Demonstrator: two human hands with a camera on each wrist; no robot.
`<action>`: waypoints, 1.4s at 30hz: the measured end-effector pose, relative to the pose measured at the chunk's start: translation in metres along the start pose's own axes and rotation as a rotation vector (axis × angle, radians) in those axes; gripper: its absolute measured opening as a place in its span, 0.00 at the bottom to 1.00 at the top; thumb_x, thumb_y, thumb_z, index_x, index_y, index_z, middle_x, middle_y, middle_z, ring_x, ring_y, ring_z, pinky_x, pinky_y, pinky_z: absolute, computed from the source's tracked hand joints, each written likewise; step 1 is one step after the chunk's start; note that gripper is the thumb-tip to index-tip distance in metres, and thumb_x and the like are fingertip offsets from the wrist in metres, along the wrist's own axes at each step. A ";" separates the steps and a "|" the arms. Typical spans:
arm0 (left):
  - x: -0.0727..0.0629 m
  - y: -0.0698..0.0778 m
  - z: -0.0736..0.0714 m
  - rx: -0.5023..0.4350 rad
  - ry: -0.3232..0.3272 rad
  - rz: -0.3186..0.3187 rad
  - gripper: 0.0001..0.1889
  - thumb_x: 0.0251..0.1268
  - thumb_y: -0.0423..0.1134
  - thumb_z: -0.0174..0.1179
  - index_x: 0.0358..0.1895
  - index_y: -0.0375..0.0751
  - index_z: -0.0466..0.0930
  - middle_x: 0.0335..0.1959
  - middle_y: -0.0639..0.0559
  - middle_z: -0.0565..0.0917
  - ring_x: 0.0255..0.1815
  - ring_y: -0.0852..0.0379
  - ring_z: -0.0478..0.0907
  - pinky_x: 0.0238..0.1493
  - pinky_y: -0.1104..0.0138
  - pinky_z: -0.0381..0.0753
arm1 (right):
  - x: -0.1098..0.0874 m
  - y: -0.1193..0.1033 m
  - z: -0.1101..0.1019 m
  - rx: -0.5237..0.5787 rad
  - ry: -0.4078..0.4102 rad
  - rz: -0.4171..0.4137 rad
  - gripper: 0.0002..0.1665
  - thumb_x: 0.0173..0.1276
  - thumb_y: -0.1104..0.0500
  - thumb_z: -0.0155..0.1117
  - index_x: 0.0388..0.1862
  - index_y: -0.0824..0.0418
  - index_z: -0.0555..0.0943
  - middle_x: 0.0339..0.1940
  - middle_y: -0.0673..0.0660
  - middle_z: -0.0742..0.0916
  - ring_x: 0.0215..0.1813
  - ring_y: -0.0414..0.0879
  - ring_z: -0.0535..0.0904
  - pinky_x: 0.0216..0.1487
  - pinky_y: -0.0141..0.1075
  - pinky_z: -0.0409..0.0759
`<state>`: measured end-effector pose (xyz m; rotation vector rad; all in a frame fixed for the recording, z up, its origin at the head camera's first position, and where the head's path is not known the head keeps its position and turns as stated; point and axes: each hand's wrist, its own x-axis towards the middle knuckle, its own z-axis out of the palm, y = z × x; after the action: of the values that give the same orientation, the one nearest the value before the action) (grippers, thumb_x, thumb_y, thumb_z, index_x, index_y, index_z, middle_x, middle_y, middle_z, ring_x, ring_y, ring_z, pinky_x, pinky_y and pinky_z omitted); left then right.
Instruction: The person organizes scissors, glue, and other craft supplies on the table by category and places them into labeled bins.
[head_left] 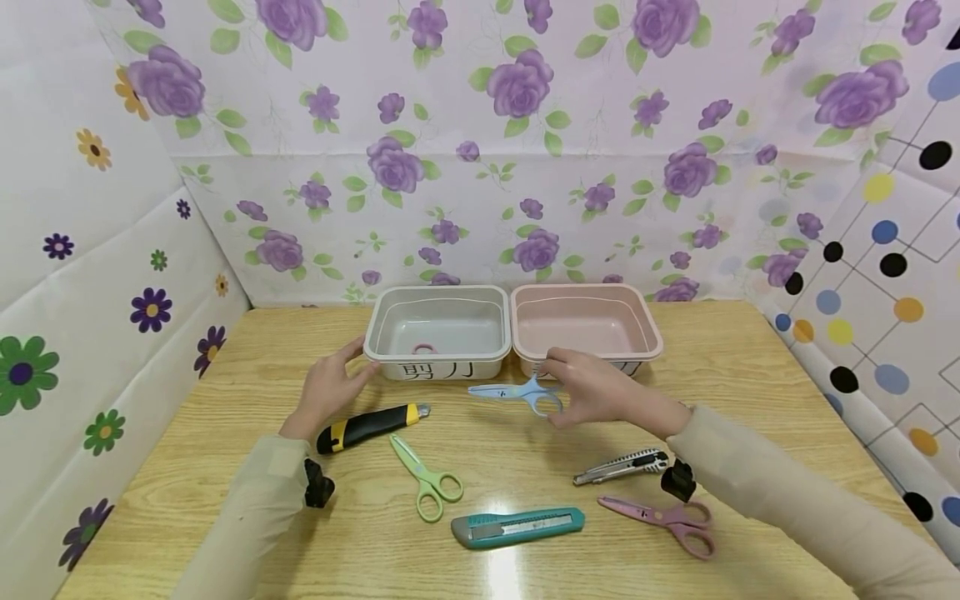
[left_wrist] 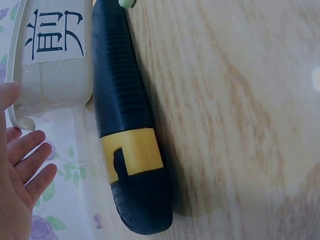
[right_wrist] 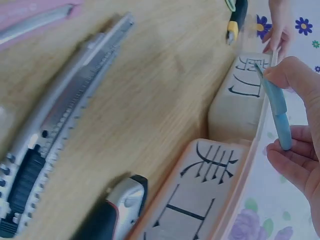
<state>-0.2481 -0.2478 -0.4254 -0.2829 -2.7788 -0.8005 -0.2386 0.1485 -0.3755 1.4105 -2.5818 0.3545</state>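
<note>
Here's "剪刀" on the grey bin's [head_left: 468, 332] label [head_left: 438, 370]; to its right, the pink bin [head_left: 585, 321] shows "美工", partly hidden.

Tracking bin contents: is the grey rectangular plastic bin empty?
Not empty: the head view shows a pink curved loop inside the grey bin; its front rim hides the rest.

The person wears long, cream-coloured sleeves of plain cloth, the left sleeve [head_left: 251, 500] and the right sleeve [head_left: 795, 492] matching in shade and loose enough to wrinkle into soft creases along the forearms. Each sleeve ends in a simple cuff around the lower forearm, leaving the left hand [head_left: 330, 387] and the right hand [head_left: 592, 387] bare. Beside each cuff sits a small, blocky black camera, the left camera [head_left: 319, 485] and the right camera [head_left: 678, 481] both dark against the pale cloth.
</note>
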 end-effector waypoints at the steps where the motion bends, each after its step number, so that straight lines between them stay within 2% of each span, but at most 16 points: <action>1: 0.000 0.000 0.000 -0.001 0.000 -0.001 0.31 0.62 0.50 0.56 0.65 0.38 0.63 0.55 0.39 0.76 0.08 0.59 0.55 0.20 0.64 0.61 | 0.002 0.000 -0.001 -0.003 0.005 -0.006 0.32 0.40 0.48 0.70 0.45 0.64 0.79 0.31 0.49 0.76 0.27 0.38 0.66 0.28 0.30 0.68; 10: 0.001 -0.001 0.000 0.000 -0.001 -0.002 0.31 0.62 0.49 0.57 0.65 0.38 0.63 0.55 0.39 0.76 0.07 0.59 0.54 0.19 0.64 0.61 | 0.018 0.000 -0.011 -0.005 0.063 -0.090 0.34 0.40 0.49 0.70 0.45 0.67 0.77 0.33 0.52 0.77 0.27 0.38 0.66 0.28 0.30 0.69; 19: 0.001 -0.001 0.002 0.006 -0.007 -0.013 0.31 0.61 0.48 0.57 0.65 0.37 0.63 0.56 0.39 0.75 0.07 0.59 0.55 0.19 0.64 0.62 | 0.034 0.001 -0.016 -0.012 0.129 -0.142 0.31 0.39 0.54 0.71 0.44 0.67 0.76 0.33 0.53 0.75 0.27 0.39 0.65 0.27 0.31 0.68; 25: 0.000 -0.001 0.001 -0.002 0.001 -0.003 0.31 0.61 0.47 0.57 0.65 0.38 0.63 0.55 0.38 0.75 0.06 0.59 0.53 0.16 0.65 0.61 | 0.044 0.004 -0.019 0.019 0.174 -0.130 0.29 0.42 0.55 0.70 0.45 0.67 0.76 0.36 0.53 0.76 0.29 0.40 0.67 0.30 0.30 0.70; 29: 0.001 -0.002 0.001 0.003 0.003 0.005 0.31 0.61 0.47 0.57 0.65 0.38 0.63 0.55 0.38 0.75 0.06 0.60 0.53 0.15 0.65 0.61 | 0.052 0.006 -0.020 0.016 0.188 -0.108 0.32 0.41 0.54 0.70 0.46 0.67 0.76 0.37 0.54 0.77 0.30 0.42 0.70 0.32 0.32 0.72; 36: 0.001 -0.002 0.002 0.018 0.003 -0.001 0.31 0.62 0.49 0.56 0.65 0.39 0.63 0.56 0.39 0.75 0.06 0.60 0.54 0.18 0.65 0.62 | 0.065 0.013 -0.019 -0.026 0.199 -0.103 0.33 0.38 0.53 0.72 0.45 0.68 0.76 0.33 0.56 0.76 0.27 0.42 0.68 0.27 0.33 0.70; 42: 0.001 -0.003 0.002 0.008 0.004 0.005 0.30 0.62 0.47 0.57 0.65 0.39 0.64 0.55 0.39 0.76 0.06 0.60 0.54 0.17 0.65 0.61 | 0.075 0.019 -0.017 -0.041 0.199 -0.100 0.32 0.39 0.54 0.71 0.45 0.68 0.76 0.36 0.58 0.79 0.33 0.46 0.73 0.32 0.34 0.74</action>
<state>-0.2505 -0.2494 -0.4284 -0.2857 -2.7757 -0.7875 -0.2934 0.1032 -0.3417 1.4069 -2.3393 0.4028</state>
